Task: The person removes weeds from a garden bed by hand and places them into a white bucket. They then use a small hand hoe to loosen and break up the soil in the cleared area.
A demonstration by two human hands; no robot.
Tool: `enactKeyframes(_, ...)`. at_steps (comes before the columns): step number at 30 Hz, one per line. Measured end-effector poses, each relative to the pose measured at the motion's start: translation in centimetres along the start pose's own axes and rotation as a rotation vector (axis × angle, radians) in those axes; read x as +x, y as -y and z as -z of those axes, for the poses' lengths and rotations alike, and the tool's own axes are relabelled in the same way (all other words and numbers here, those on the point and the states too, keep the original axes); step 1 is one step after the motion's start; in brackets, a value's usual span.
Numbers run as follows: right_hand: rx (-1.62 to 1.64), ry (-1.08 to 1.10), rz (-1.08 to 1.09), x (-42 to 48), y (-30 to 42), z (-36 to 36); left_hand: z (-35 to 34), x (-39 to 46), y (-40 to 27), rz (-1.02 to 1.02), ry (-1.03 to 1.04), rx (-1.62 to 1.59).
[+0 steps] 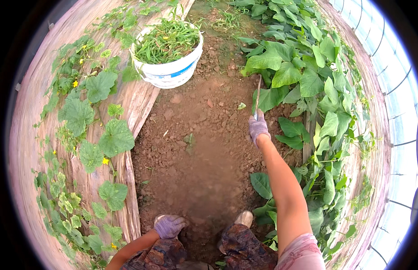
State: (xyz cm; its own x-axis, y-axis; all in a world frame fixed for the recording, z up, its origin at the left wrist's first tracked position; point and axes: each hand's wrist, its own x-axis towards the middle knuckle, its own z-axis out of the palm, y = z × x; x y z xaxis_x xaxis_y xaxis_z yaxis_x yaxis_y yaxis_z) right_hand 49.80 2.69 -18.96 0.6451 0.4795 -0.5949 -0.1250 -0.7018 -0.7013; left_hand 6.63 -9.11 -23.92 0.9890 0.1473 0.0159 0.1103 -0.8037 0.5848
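My right hand (258, 127), in a dusty purple glove, reaches forward over the soil. It grips a slender hand tool (258, 92) with a pale handle; its narrow brownish end reaches the broad leaves (270, 98) at the right edge of the dirt strip. The tool's exact kind cannot be made out. Down by my left shoe (160, 218) is my left hand (170, 226), also gloved, with its fingers pointing right. Its palm is hidden, so whether anything is in it cannot be seen. Bare brown soil (209, 135) lies between my two hands.
A white plastic bucket (171, 76) filled with pulled green weeds (166, 42) stands ahead on the left. Yellow-flowered vines (116, 138) spread over pale sheeting (141, 111) at left. Dense leafy plants (310, 81) line the right, before a greenhouse wall (403, 135). My right shoe (244, 218) is below.
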Motion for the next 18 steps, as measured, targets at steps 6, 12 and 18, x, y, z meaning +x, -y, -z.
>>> enactKeyframes(6, -0.009, 0.195, -0.046, -9.1, -3.6, 1.3, -0.7, -0.6, 0.3, 0.01, 0.038, -0.001)
enactKeyframes(12, 0.012, 0.093, 0.142, -1.7, -1.5, 1.8, -1.2, -0.5, 0.8, -0.009, 0.032, -0.001)
enactKeyframes(18, 0.203, 0.043, 0.058, 3.7, 7.0, -1.9, -0.6, -0.4, 0.6, -0.002, 0.03, -0.004)
